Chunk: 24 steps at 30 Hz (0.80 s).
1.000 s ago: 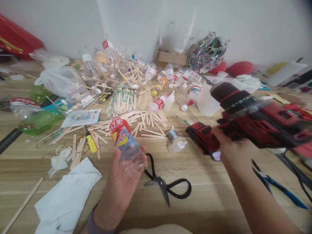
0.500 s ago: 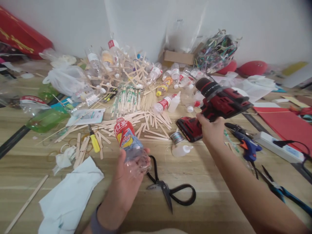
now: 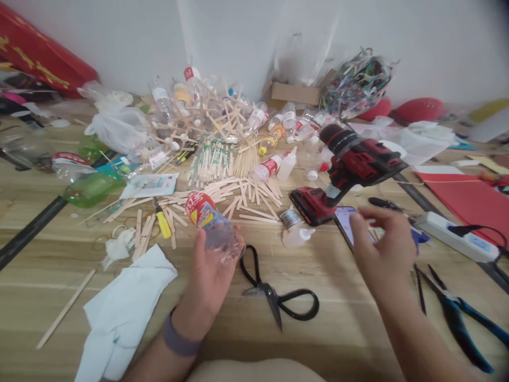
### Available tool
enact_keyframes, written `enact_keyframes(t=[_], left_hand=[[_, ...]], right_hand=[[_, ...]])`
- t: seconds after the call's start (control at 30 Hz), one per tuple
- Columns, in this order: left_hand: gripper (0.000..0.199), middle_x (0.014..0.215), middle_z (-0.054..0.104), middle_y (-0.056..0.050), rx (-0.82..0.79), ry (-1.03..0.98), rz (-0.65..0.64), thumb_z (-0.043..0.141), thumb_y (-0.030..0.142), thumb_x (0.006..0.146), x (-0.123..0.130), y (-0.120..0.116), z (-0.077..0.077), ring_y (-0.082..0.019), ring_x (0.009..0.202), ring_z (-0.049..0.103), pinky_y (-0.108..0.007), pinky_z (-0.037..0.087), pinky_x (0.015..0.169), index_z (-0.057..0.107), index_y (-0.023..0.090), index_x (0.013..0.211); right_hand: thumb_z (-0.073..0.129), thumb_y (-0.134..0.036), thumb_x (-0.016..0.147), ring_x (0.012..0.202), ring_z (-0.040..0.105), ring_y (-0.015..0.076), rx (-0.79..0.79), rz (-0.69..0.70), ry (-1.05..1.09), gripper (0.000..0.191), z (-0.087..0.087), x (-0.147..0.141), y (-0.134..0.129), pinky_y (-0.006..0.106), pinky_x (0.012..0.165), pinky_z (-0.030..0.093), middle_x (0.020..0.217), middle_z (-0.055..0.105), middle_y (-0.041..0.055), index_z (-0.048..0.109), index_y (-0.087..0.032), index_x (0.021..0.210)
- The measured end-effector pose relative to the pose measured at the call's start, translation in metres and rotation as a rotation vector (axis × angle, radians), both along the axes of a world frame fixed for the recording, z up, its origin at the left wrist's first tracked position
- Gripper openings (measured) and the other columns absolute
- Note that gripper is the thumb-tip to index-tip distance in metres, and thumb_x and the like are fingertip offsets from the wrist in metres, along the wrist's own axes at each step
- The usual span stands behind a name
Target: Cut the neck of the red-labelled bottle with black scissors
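Observation:
My left hand point(image 3: 212, 270) is wrapped around the lower, clear part of a plastic bottle point(image 3: 207, 215), a cut-looking piece with a red and blue label, tilted away from me. My right hand point(image 3: 384, 249) is apart from the red and black cordless drill point(image 3: 361, 164), its fingers loosely curved and slightly blurred, with nothing seen in them. The drill stands on its battery base. A phone point(image 3: 345, 220) with a lit screen lies partly behind my right hand. Black-handled scissors point(image 3: 270, 297) rest open on the table between my hands.
Wooden craft sticks point(image 3: 254, 196), a wire spool point(image 3: 291, 218) and a small squeeze bottle point(image 3: 296, 237) lie ahead. A yellow screwdriver point(image 3: 163, 224) and white cloth point(image 3: 127, 302) are at left. Blue-handled pliers point(image 3: 457, 313) and a power strip point(image 3: 461, 237) sit at right.
My right hand has let go of the drill and moved right and down from it, uncovering part of the phone. The left hand keeps the bottle in nearly the same place.

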State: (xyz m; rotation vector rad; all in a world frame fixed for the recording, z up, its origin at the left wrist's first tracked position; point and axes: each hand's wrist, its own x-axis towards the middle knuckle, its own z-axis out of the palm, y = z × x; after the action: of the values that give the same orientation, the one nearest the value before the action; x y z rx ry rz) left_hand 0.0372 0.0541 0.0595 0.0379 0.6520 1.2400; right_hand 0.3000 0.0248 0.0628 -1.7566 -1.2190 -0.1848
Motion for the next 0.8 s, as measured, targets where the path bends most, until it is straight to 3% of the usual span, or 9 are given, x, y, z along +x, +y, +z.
enact_keyframes(t=[0.03,0.1,0.2,0.3,0.4,0.57,0.67,0.8], left_hand=[[0.035,0.083,0.074,-0.007,0.013,-0.005,0.033,0.057,0.046,0.09,0.0,0.001,0.0,-0.018,0.081,0.071,-0.026,0.06,0.072,0.072,0.016,0.078],[0.037,0.083,0.073,-0.005,0.023,-0.009,0.081,0.052,0.045,0.093,0.001,0.003,0.0,-0.019,0.082,0.071,-0.028,0.06,0.074,0.071,0.016,0.079],[0.041,0.082,0.073,-0.003,0.012,-0.012,0.117,0.046,0.046,0.095,0.001,0.005,0.001,-0.017,0.081,0.071,-0.029,0.059,0.077,0.07,0.017,0.079],[0.043,0.084,0.073,-0.003,0.013,0.003,0.127,0.041,0.047,0.097,-0.001,0.005,0.002,-0.016,0.082,0.07,-0.029,0.059,0.08,0.07,0.018,0.082],[0.04,0.087,0.074,-0.004,0.004,0.031,0.134,0.044,0.048,0.096,-0.002,0.005,0.001,-0.017,0.085,0.071,-0.03,0.058,0.081,0.07,0.018,0.087],[0.033,0.089,0.074,-0.006,0.006,0.068,0.145,0.053,0.046,0.092,-0.003,0.006,0.0,-0.018,0.086,0.071,-0.029,0.058,0.079,0.068,0.017,0.088],[0.031,0.088,0.074,-0.006,0.02,0.078,0.146,0.056,0.046,0.09,-0.002,0.005,-0.002,-0.018,0.084,0.071,-0.03,0.058,0.079,0.068,0.018,0.087],[0.031,0.09,0.075,-0.006,-0.021,0.102,0.125,0.055,0.044,0.092,0.001,0.002,-0.003,-0.017,0.085,0.071,-0.031,0.057,0.084,0.07,0.017,0.087]], right_hand=[[0.062,-0.041,0.084,0.08,0.06,0.0244,-0.043,0.104,-0.056,0.021,-0.004,-0.015,-0.019,0.041,0.077,0.046,0.083,0.065,0.0068,0.062,-0.02,0.082],[0.056,-0.034,0.092,0.075,0.061,0.0225,-0.273,0.475,-0.286,0.016,-0.018,-0.046,-0.049,0.037,0.07,0.046,0.081,0.066,0.0045,0.064,-0.021,0.087],[0.073,-0.029,0.081,0.087,0.062,0.0291,-0.495,0.576,-0.451,0.018,-0.046,-0.082,-0.069,0.041,0.073,0.049,0.093,0.067,0.0098,0.065,-0.018,0.094],[0.079,-0.023,0.074,0.079,0.062,0.0287,-0.624,0.636,-0.477,0.019,-0.061,-0.094,-0.065,0.04,0.069,0.05,0.084,0.065,0.0079,0.065,-0.018,0.085],[0.076,-0.018,0.073,0.076,0.063,0.0261,-0.728,0.721,-0.37,0.016,-0.055,-0.087,-0.053,0.036,0.067,0.05,0.084,0.065,0.0076,0.061,-0.019,0.079],[0.054,-0.018,0.085,0.064,0.063,0.019,-0.845,0.892,0.047,0.005,-0.025,-0.073,-0.046,0.029,0.057,0.049,0.073,0.066,0.0022,0.052,-0.022,0.084],[0.041,-0.027,0.095,0.063,0.066,0.0176,-0.761,0.92,0.25,0.012,-0.013,-0.075,-0.045,0.027,0.056,0.051,0.076,0.069,0.0031,0.051,-0.023,0.093],[0.04,-0.033,0.095,0.062,0.068,0.0214,-0.569,0.747,0.155,0.02,-0.011,-0.091,-0.036,0.029,0.054,0.05,0.075,0.071,0.0066,0.053,-0.022,0.086]])
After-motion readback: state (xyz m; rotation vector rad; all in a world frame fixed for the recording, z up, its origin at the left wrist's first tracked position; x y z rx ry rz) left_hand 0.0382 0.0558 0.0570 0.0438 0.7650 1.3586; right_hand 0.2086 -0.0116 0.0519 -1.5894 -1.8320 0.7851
